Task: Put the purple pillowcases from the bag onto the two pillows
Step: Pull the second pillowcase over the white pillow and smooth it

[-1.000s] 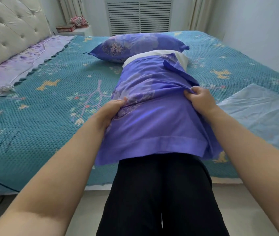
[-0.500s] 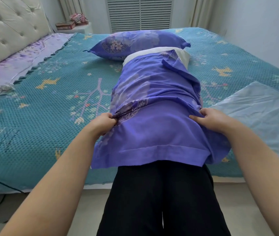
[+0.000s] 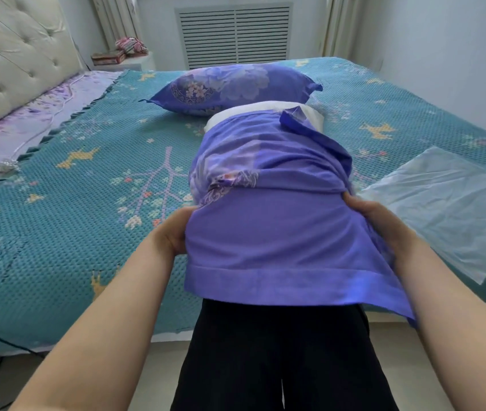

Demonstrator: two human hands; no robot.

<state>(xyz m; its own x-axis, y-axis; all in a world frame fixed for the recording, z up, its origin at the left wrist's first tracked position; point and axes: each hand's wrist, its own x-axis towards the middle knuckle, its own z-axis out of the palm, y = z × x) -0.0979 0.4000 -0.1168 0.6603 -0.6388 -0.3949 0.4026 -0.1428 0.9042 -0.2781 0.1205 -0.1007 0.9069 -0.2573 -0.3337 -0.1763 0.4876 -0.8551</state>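
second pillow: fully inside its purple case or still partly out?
Partly out. The white pillow shows past the far open edge of the purple pillowcase, which both hands grip.

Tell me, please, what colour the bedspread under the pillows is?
Teal with yellow deer motifs, the bedspread shows best in the head view.

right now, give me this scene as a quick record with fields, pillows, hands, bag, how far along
finished pillow: purple floral pillow lying farther back on the teal bedspread
pillow in progress: white pillow, only its far end showing
pillowcase: purple pillowcase bunched around that pillow, hem hanging off the bed edge
left hand: left hand grips the pillowcase's left side
right hand: right hand grips its right side
bag: clear plastic bag lying flat on the bed, to the right
progress: one pillow covered, second partly covered
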